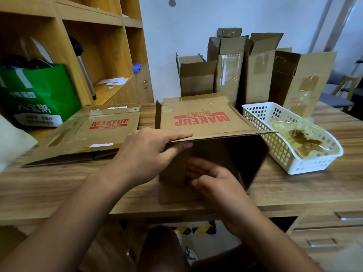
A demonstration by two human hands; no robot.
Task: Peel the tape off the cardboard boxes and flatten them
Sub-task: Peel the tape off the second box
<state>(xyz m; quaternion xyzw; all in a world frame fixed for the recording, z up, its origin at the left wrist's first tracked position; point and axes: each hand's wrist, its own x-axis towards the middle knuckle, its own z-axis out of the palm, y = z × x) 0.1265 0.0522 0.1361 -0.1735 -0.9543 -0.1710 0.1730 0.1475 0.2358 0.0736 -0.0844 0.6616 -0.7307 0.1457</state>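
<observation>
Squarely at the near middle of the wooden surface (59, 185) lay a cardboard box (202, 118) on its side, its open end turned toward the person and its top panel printed with red "MAKEUP SHARED BOX" lettering that read upside down from this side. The left hand (149, 152) gripped the near edge of that top panel, with its fingers (176, 134) laid flat on top and the thumb tucked under the corrugated edge. The right hand (212, 177) reached into the open mouth of the box, its fingertips against a brown inner flap. That hand was blurred, so I cannot tell whether its fingers pinched anything or only rested there.

Just to the left, a flattened box (94, 132) with the same red print lay flat on the surface, close to the first box but not touching it. To the right stood a white slotted basket (255, 112), near the box's right corner, holding a crumpled wad of clear and brown tape (298, 140). Behind them, against the pale wall, several upright boxes (245, 71) stood in a row with their flaps open, some with strips of clear tape on their sides. At the far left a green bag (39, 93) sat in front of a wooden shelf unit (110, 46).
</observation>
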